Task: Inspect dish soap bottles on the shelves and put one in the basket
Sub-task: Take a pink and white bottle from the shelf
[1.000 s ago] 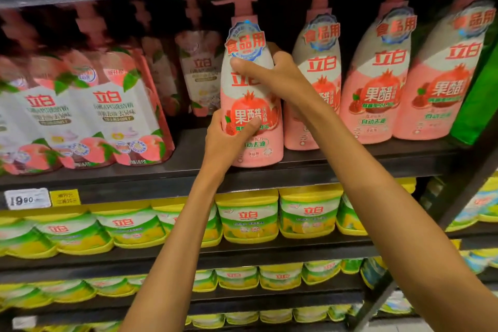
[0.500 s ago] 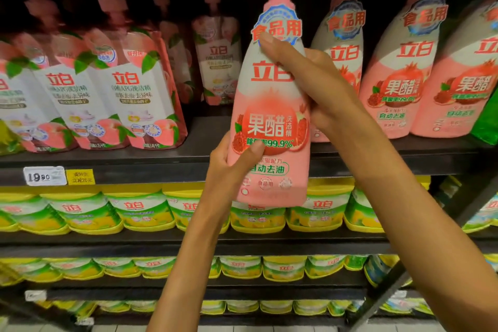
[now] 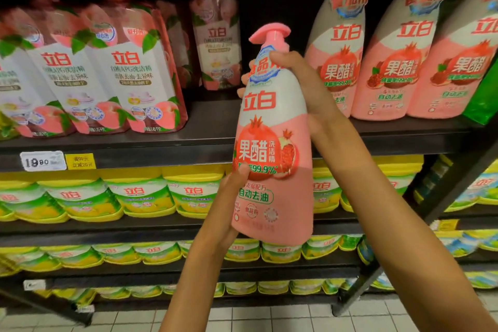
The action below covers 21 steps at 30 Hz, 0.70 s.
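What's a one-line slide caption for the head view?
Both hands hold a pink pump bottle off the shelf: left hand at base, right hand at neck.

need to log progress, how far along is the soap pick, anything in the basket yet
Done: one pink pump bottle is off the shelf, clear of the row of matching bottles. In hand: the left hand grips its lower part and the right hand its neck, label facing the camera, so inspection looks underway. Left: putting it in the basket, which is not in view.

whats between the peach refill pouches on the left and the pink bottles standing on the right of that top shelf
In the head view, the hand-held pink pump bottle, plus one peach pump bottle set back on the dark shelf.
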Motion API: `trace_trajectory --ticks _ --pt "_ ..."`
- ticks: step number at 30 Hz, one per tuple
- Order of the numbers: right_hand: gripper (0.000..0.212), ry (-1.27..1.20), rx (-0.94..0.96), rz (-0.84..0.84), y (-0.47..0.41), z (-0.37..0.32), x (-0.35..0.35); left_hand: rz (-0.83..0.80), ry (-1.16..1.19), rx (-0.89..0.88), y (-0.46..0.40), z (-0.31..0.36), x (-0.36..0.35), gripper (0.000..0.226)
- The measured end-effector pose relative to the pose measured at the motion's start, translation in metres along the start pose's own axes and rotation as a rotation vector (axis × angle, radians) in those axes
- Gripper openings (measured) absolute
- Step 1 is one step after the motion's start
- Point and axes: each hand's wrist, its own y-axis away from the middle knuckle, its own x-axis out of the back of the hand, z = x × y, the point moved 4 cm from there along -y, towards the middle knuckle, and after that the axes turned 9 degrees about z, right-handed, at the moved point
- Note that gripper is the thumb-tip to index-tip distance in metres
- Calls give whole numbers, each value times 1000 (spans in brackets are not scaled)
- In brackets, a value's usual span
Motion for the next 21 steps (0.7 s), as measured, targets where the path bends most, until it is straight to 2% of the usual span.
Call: trace_trajectory --ticks 3,7,9,12,14,16,21 --pt "16 145 22 114 7 6 1 17 -23 52 5 -2 3 64" --pt "21 265 87 256 15 18 -2 22 57 124 6 -3 8 55" --pt "25 270 129 234 15 19 -7 31 112 132 5 -2 12 54" --pt "33 165 157 98 19 24 -9 34 154 138 6 -1 11 51" --pt "43 -17 44 -3 22 40 -6 36 161 133 5 -3 10 45" --pt "45 -143 -75 -67 26 52 -6 62 170 110 6 -4 8 57" --pt "55 -66 -52 65 25 48 0 46 59 75 13 -8 4 57"
